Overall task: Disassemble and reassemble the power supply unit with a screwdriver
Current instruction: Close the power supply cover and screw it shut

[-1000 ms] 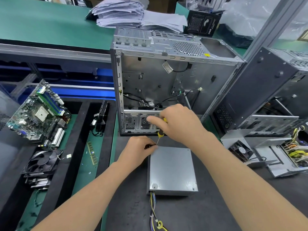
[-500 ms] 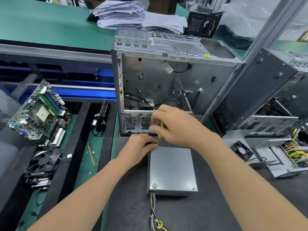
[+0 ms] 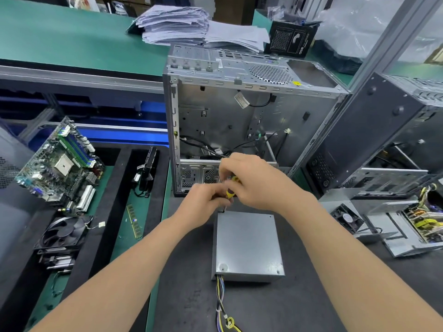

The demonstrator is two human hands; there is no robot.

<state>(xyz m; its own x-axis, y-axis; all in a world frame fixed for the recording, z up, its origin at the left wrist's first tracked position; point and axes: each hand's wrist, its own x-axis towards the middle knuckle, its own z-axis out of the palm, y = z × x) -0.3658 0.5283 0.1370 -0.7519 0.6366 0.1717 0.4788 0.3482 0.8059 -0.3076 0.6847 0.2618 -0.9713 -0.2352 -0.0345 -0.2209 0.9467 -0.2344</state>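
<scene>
Far to the left of the power supply (image 3: 247, 245), a green circuit board (image 3: 60, 164) studded with slots leans at a tilt, with a round black fan (image 3: 63, 233) below it and a thin green memory stick (image 3: 134, 221) lying flat nearer in. The power supply is a plain grey sheet-metal box with square corners, flat on the dark matte tabletop (image 3: 191, 295). Coloured wires (image 3: 220, 303) trail from its near edge. At its far left corner the left grip (image 3: 203, 202) pinches the low end of the yellow-handled screwdriver (image 3: 230, 192), fingers curled. The tip stands on that corner. Just right of it, the right grip (image 3: 259, 185) is clenched round the handle's top. Behind the power supply stands an open, bare-metal computer case (image 3: 239, 111). To its right lies a small black fan (image 3: 346, 218).
</scene>
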